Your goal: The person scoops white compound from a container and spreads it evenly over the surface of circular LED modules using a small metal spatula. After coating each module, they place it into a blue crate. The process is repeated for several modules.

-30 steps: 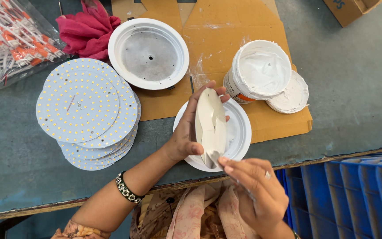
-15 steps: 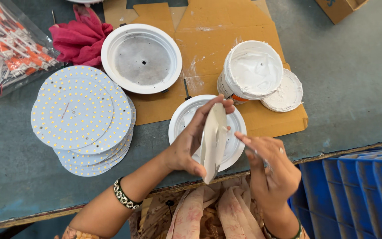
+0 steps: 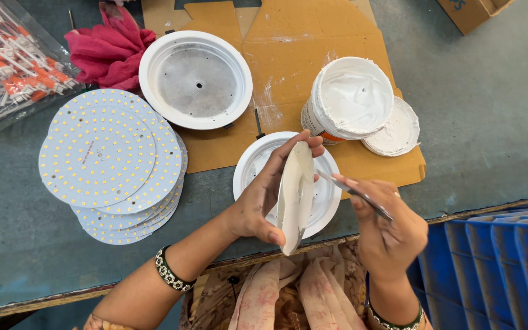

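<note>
My left hand [image 3: 263, 198] grips a round white disc [image 3: 295, 195] on edge, thumb below, fingers curled over its top — just above the white lamp housing [image 3: 328, 211] on the table. My right hand [image 3: 389, 229], right of that housing, pinches a thin metal blade [image 3: 354, 191] whose tip touches the disc. The paste tub [image 3: 351, 98] stands open beyond the housing.

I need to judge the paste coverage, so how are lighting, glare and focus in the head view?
Head view: soft, even daylight with faint shadows; sharp across the bench. The white paste tub and the disc held edge-on by the left hand are bright, so surface detail washes out. The right hand and its thin metal blade show no motion blur. Slight wide-angle stretch at the edges.
</note>
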